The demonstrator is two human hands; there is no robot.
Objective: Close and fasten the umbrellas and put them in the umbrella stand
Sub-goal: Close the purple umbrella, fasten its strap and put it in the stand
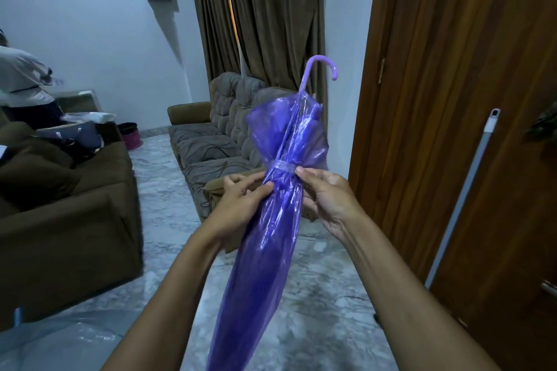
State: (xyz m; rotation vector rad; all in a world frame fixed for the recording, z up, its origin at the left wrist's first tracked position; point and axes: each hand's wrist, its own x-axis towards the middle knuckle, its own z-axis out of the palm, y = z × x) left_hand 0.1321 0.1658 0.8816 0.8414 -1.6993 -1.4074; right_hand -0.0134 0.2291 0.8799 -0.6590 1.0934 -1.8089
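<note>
The left hand curls its fingers round the furled purple umbrella, thumb pressed on the canopy just below the strap. The umbrella slants between both hands, hooked handle up and away. At the right hand, thumb and fingertips pinch the strap's end; I cannot tell whether its fastener has caught. If that pinch slips, the strap likely springs loose and the loose folds above the fingers billow open. The slick plastic could also slide through the left grip.
</note>
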